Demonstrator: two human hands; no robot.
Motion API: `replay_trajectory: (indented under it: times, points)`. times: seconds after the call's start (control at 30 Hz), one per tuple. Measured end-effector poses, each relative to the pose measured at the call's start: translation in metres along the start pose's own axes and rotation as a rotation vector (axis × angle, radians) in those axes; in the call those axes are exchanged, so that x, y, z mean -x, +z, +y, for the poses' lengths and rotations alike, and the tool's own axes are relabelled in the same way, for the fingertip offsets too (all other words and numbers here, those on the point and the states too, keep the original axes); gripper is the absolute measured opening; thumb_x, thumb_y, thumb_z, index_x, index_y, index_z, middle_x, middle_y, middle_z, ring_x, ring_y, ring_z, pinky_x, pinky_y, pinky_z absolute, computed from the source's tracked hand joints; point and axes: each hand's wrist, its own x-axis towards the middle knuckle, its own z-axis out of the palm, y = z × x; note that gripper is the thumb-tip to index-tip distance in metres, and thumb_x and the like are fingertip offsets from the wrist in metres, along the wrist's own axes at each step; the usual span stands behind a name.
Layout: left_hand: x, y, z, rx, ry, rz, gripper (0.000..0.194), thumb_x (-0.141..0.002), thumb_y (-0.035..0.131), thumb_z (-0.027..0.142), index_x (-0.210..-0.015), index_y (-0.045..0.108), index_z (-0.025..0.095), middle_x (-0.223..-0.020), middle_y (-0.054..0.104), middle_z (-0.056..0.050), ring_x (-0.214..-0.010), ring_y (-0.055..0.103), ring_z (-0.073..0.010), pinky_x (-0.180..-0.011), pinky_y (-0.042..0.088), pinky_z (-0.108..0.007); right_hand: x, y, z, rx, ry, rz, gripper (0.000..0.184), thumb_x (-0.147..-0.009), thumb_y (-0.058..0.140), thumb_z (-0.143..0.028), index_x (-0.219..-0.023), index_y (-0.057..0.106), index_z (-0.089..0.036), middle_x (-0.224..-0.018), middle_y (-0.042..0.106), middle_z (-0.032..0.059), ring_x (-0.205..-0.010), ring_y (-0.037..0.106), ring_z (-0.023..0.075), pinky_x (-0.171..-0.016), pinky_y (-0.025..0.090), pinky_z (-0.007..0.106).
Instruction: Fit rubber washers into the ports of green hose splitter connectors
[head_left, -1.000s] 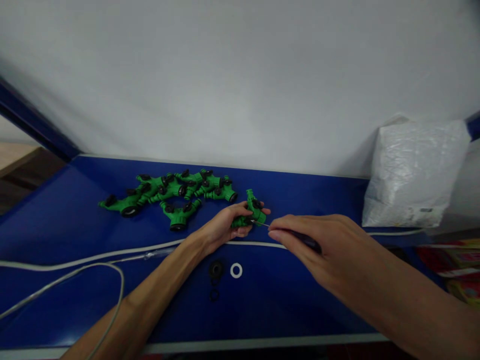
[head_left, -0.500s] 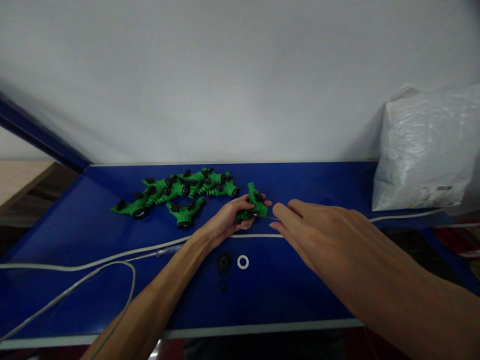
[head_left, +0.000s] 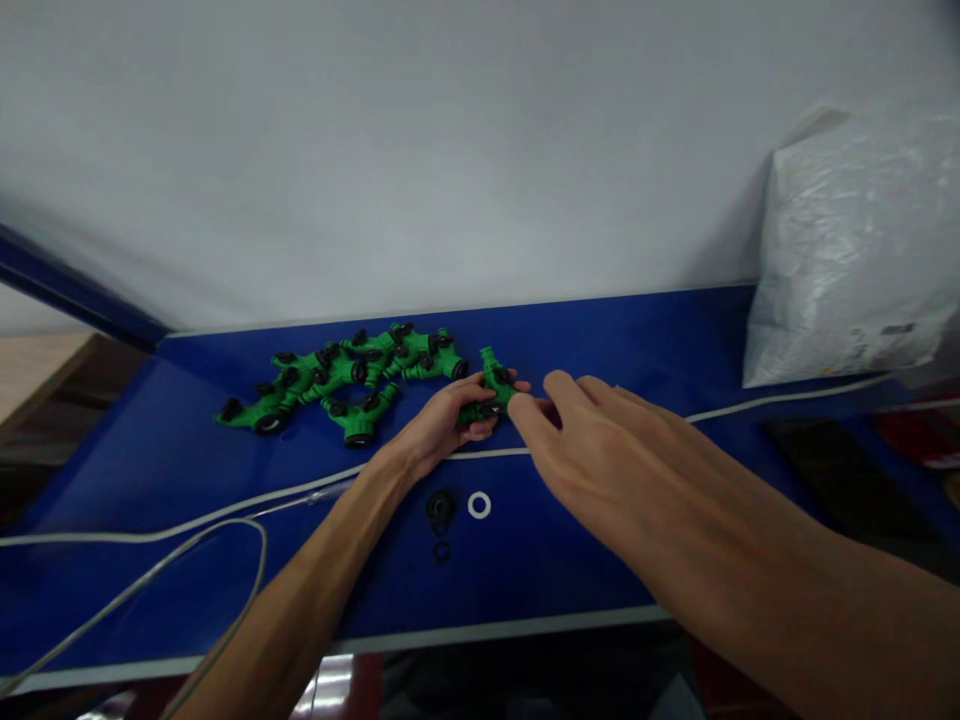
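Note:
My left hand (head_left: 439, 425) is closed around a green Y-shaped hose fitting (head_left: 493, 380) with black knobs, holding it just above the blue tabletop (head_left: 615, 340). My right hand (head_left: 600, 450) reaches in from the right with its fingers stretched out. Its fingertips rest at the fitting's right side, and I see nothing in them. A pile of several matching green fittings (head_left: 337, 378) lies to the left of my left hand.
A black washer (head_left: 440, 505), a white ring (head_left: 479, 505) and a small black O-ring (head_left: 442, 551) lie in front of my hands. White cables (head_left: 225, 512) cross the table. A white plastic bag (head_left: 855, 240) stands at the right against the wall.
My right hand held a dark-handled thin tool a second ago; now its fingers are extended and have moved left up to the fitting. The view has shifted slightly.

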Motion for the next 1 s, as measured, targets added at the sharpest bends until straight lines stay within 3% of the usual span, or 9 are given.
replay_trajectory:
  times: [0.13, 0.23, 0.3, 0.37, 0.47, 0.63, 0.77, 0.87, 1.0]
  points:
    - [0.002, 0.004, 0.003, -0.006, -0.018, -0.006, 0.030, -0.075, 0.062, 0.012, -0.104, 0.068, 0.014, -0.067, 0.063, 0.000, -0.042, 0.039, -0.0048, -0.041, 0.031, -0.016, -0.003, -0.004, -0.002, 0.006, 0.000, -0.144, 0.031, -0.076, 0.047, 0.005, -0.092, 0.065, -0.014, -0.079, 0.066, 0.0108, -0.068, 0.065, 0.0255, -0.057, 0.048, 0.032]
    - [0.003, 0.006, 0.004, 0.008, -0.019, -0.015, 0.029, -0.075, 0.061, 0.010, -0.103, 0.068, 0.013, -0.059, 0.056, 0.003, -0.041, 0.037, -0.0049, -0.040, 0.028, -0.015, -0.006, -0.008, 0.000, 0.005, 0.000, -0.241, 0.031, -0.079, 0.048, 0.003, -0.098, 0.066, -0.013, -0.082, 0.067, 0.0117, -0.071, 0.065, 0.0258, -0.059, 0.048, 0.032]
    - [0.003, 0.005, 0.004, 0.017, -0.008, -0.014, 0.026, -0.077, 0.059, 0.011, -0.101, 0.067, 0.014, -0.059, 0.056, 0.003, -0.041, 0.038, -0.0054, -0.040, 0.029, -0.016, -0.005, -0.006, -0.001, 0.009, -0.005, -0.192, 0.038, -0.080, 0.048, 0.001, -0.112, 0.064, -0.011, -0.086, 0.069, 0.0133, -0.071, 0.065, 0.0254, -0.059, 0.048, 0.032]
    - [0.002, 0.004, 0.003, 0.021, -0.001, -0.009, 0.021, -0.078, 0.058, 0.012, -0.097, 0.067, 0.015, -0.062, 0.057, 0.002, -0.041, 0.038, -0.0056, -0.040, 0.030, -0.017, -0.002, -0.001, -0.001, 0.024, -0.018, -0.061, 0.046, -0.078, 0.049, 0.000, -0.122, 0.061, -0.009, -0.088, 0.069, 0.0137, -0.069, 0.064, 0.0247, -0.059, 0.047, 0.033]
    - [0.002, 0.002, 0.002, 0.026, -0.002, -0.008, 0.014, -0.077, 0.059, 0.013, -0.090, 0.065, 0.015, -0.061, 0.055, 0.003, -0.041, 0.038, -0.0052, -0.040, 0.030, -0.017, 0.001, 0.004, -0.002, 0.038, -0.027, 0.105, 0.044, -0.075, 0.048, 0.001, -0.115, 0.064, -0.008, -0.081, 0.066, 0.0117, -0.064, 0.061, 0.0232, -0.056, 0.045, 0.032]
    - [0.001, 0.001, 0.002, 0.028, -0.008, -0.047, 0.009, -0.075, 0.060, 0.011, -0.082, 0.058, 0.016, -0.055, 0.045, 0.006, -0.042, 0.037, -0.0052, -0.041, 0.028, -0.015, -0.005, -0.002, 0.003, 0.061, 0.016, -0.010, 0.032, -0.073, 0.047, 0.003, -0.091, 0.069, -0.012, -0.079, 0.064, 0.0122, -0.063, 0.060, 0.0232, -0.053, 0.042, 0.031]
    - [0.001, 0.000, 0.001, 0.017, -0.002, -0.068, 0.011, -0.075, 0.060, 0.012, -0.085, 0.059, 0.015, -0.060, 0.048, 0.004, -0.043, 0.036, -0.0044, -0.041, 0.026, -0.015, -0.008, -0.006, 0.006, 0.070, -0.003, -0.153, 0.034, -0.078, 0.048, 0.001, -0.102, 0.069, -0.011, -0.081, 0.064, 0.0123, -0.072, 0.063, 0.0258, -0.060, 0.047, 0.032]
    - [0.001, 0.000, 0.000, 0.012, 0.011, -0.037, 0.012, -0.076, 0.058, 0.013, -0.087, 0.062, 0.014, -0.062, 0.050, 0.002, -0.043, 0.035, -0.0046, -0.041, 0.024, -0.016, -0.004, -0.003, 0.004, 0.090, 0.002, -0.068, 0.042, -0.077, 0.051, 0.000, -0.116, 0.064, -0.010, -0.083, 0.063, 0.0111, -0.070, 0.063, 0.0249, -0.059, 0.049, 0.032]
    - [0.000, 0.000, 0.000, 0.016, 0.006, -0.014, 0.006, -0.076, 0.058, 0.013, -0.080, 0.061, 0.015, -0.060, 0.052, 0.002, -0.042, 0.036, -0.0057, -0.040, 0.025, -0.017, 0.000, 0.004, 0.000, 0.116, 0.013, 0.080, 0.036, -0.073, 0.052, -0.001, -0.105, 0.064, -0.014, -0.079, 0.060, 0.0082, -0.056, 0.058, 0.0209, -0.050, 0.045, 0.030]
